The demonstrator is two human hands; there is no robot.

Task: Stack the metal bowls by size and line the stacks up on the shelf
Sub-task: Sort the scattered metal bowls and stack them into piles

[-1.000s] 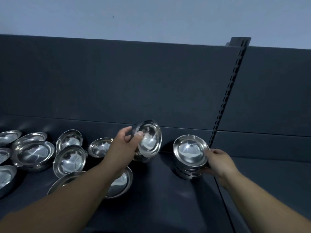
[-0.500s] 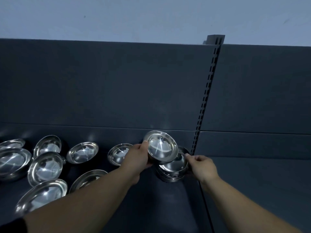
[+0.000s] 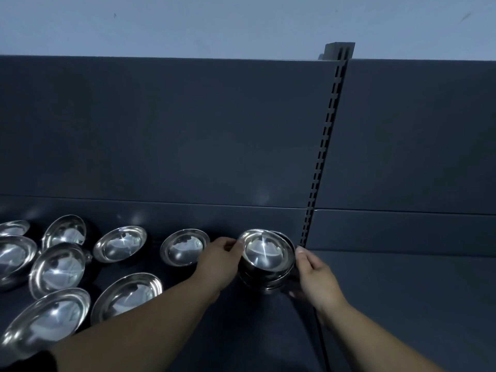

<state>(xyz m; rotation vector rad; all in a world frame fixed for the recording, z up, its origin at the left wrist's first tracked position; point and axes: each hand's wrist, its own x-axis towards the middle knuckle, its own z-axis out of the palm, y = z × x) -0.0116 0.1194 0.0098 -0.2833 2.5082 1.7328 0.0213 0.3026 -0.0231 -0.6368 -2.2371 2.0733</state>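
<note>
A stack of small metal bowls (image 3: 264,276) stands on the dark shelf (image 3: 241,331) next to the slotted upright. My left hand (image 3: 221,260) grips the rim of the top small bowl (image 3: 264,252), which sits slightly askew in the stack. My right hand (image 3: 315,276) holds the stack's right side. Loose bowls lie to the left: one just behind my left hand (image 3: 182,247), another further left (image 3: 120,242), and larger ones (image 3: 126,294) nearer me.
More loose bowls (image 3: 57,268) crowd the shelf's left end, some overlapping. The slotted upright (image 3: 326,146) divides the back panel. A seam runs down the shelf past my right wrist; the shelf section to the right (image 3: 402,304) is bare.
My left hand carried a small bowl rightward and lowered it onto the stack held by my right hand. The view has shifted right.
</note>
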